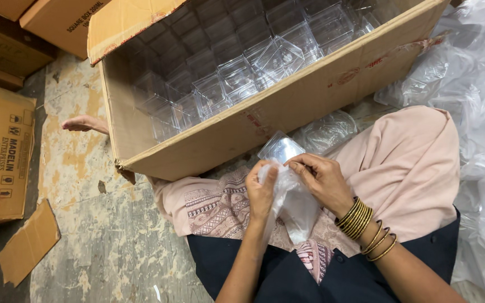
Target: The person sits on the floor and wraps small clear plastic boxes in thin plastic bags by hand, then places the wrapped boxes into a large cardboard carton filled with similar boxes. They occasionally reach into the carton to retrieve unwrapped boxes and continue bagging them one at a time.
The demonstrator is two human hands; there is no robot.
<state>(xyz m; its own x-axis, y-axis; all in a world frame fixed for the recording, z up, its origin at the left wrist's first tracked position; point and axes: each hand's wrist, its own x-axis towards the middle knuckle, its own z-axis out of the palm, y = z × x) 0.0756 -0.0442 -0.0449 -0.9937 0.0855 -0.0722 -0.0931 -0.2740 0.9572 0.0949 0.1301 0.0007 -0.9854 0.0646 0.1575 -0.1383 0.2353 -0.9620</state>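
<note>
Over my lap, both hands work on a clear square plastic box [280,148] that sits partly inside a thin clear plastic bag [296,205]. My left hand [261,188] pinches the bag's left side near its mouth. My right hand [322,178], with gold bangles on the wrist, grips the bag's right edge against the box. The bag hangs down between my wrists. Just beyond my hands stands a large open cardboard carton [287,109] with several rows of clear square boxes [237,78] stacked inside.
Heaps of crumpled clear plastic wrap [472,84] lie to the right. More cardboard cartons [1,151] stand at the left and top left, with a loose cardboard scrap [28,242] on the worn concrete floor. A bare foot [85,124] shows left of the carton.
</note>
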